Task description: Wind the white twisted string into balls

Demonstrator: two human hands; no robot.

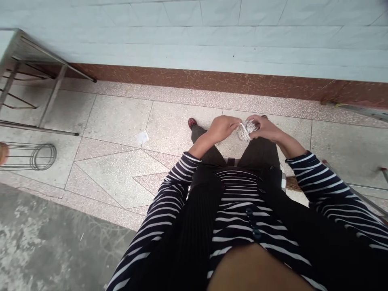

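Between my two hands, above my legs, is a ball of white and grey yarn (pixel 245 132). My right hand (pixel 266 128) is closed round its right side, with the fingers over the top and the thumb below. My left hand (pixel 223 127) has its thumb and fingertips pinched together on a strand of the yarn at the ball's upper left. Part of the ball is hidden behind the fingers of my right hand.
A metal-legged table (pixel 54 95) stands at the left, with a wire stand (pixel 42 157) near it. A scrap of white paper (pixel 142 138) lies on the tiled floor (pixel 118 115). A pale tiled wall (pixel 182 36) runs ahead. Broom bristles (pixel 292 184) show under my right arm.
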